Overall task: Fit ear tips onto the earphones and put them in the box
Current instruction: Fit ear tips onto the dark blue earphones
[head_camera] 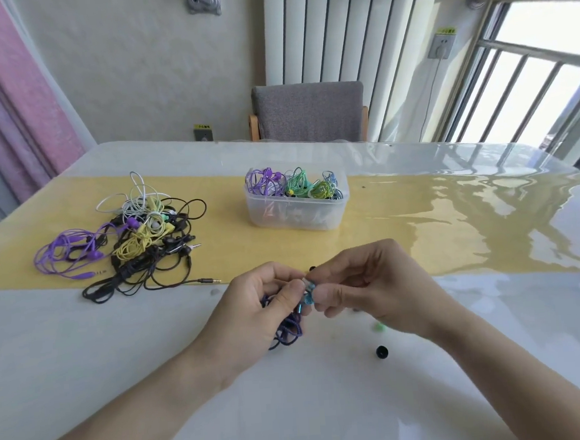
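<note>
Over the near middle of the table, my left hand (257, 308) grips a blue earphone (308, 297), whose dark blue braided cable (289, 329) hangs bunched below the palm. My right hand (358, 283) pinches the earbud's tip end between thumb and fingers; whatever sits there is too small to make out. A clear plastic box (298, 212) holding purple, green and blue earphones stands beyond the hands. A black ear tip (382, 352) and a green ear tip (378, 326) lie on the table below my right wrist.
A tangled pile of purple, yellow, white and black earphones (135, 237) lies at the left on the yellow runner (419, 217). A grey chair (308, 113) stands behind the table's far edge. A glossy transparent cover lies over the table.
</note>
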Motion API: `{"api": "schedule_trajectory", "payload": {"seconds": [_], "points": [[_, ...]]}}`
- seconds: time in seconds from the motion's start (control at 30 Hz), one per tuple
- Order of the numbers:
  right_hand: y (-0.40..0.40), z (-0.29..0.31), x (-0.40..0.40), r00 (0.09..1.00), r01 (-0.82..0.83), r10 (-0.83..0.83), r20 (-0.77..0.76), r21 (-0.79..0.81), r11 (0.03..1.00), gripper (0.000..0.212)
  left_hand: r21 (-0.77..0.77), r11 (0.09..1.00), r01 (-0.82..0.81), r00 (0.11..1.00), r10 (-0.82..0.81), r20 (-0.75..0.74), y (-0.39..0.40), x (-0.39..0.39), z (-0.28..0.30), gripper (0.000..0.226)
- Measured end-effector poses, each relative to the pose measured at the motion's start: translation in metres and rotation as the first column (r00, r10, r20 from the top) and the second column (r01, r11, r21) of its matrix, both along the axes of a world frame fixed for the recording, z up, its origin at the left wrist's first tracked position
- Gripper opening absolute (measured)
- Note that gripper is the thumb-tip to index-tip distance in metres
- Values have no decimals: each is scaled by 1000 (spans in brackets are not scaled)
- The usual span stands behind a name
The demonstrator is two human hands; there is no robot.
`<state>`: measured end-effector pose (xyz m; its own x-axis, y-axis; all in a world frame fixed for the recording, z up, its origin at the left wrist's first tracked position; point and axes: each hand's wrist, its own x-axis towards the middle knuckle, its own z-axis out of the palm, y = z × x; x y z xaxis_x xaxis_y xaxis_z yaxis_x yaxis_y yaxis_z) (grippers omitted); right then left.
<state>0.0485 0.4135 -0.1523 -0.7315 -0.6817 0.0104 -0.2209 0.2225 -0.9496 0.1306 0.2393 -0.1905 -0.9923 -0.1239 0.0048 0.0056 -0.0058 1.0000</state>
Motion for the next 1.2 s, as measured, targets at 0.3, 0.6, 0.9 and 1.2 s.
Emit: {"api": "schedule_trajectory", "payload": {"seconds": [0.3,0.6,0.9,1.2], "points": [[54,24,-63,855,407,-357,-376,58,912,6,82,996,37,998,-40,42,4,0,4,22],[53,-18,-81,827,313,11,-562,477,821,8,45,998,-43,992,38,123,11,-18,4,29],[48,-24,-85,817,351,-41,-575,440,827,15,-21,980,-200,979,199,-53,20,-21,-4,35],[19,-9,-26,947,298,-319,-35,-271,915,12,34,985,-171,969,174,-173,23,-8,-1,25]]}}
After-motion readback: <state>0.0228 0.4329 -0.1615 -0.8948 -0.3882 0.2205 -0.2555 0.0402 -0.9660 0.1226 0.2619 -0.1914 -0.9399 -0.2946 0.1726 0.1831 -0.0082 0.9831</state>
